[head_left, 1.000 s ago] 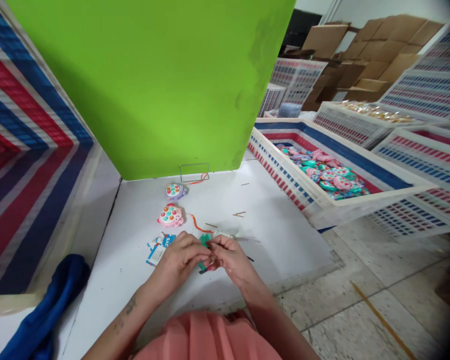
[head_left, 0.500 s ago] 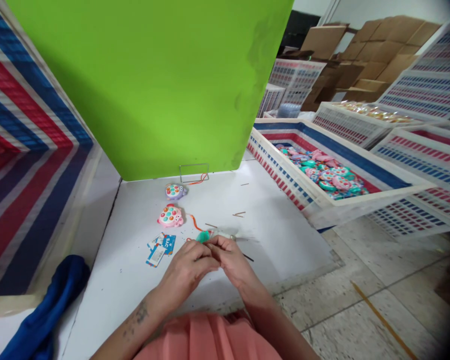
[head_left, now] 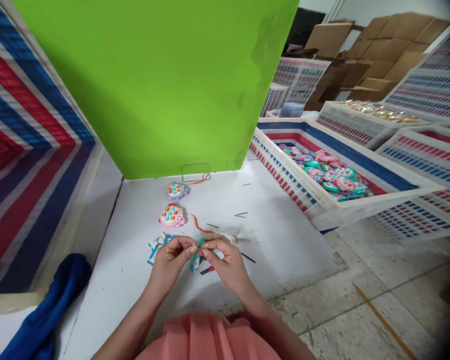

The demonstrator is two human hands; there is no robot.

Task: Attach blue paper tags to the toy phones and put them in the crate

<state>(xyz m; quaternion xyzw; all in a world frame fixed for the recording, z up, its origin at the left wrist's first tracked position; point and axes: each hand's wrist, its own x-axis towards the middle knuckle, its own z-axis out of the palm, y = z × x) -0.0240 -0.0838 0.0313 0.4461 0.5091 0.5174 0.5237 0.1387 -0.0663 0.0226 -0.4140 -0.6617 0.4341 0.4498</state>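
Observation:
My left hand (head_left: 172, 259) and my right hand (head_left: 225, 257) meet over the white table, thumbs and fingertips pinched on a small teal toy (head_left: 195, 261) that hangs between them. A dark, pink-ended tool (head_left: 207, 270) lies just below. Beyond my hands are a pink animal toy with coloured dots (head_left: 172, 215) and a smaller purple one (head_left: 177, 191). An orange cord (head_left: 198, 225) runs toward my right fingers. Blue and white cards (head_left: 156, 246) are partly covered by my left hand.
A green panel (head_left: 153, 90) rises behind the table (head_left: 285, 250). At the right, a crate (head_left: 322, 200) holds many toys. A striped-lined crate (head_left: 22, 299) and blue cloth (head_left: 56, 300) are at the left. Thin sticks (head_left: 241, 215) lie on the table.
My hands have turned and the teal toy has come down between them, hanging lower. My left hand has moved left over the cards. The view has shifted slightly.

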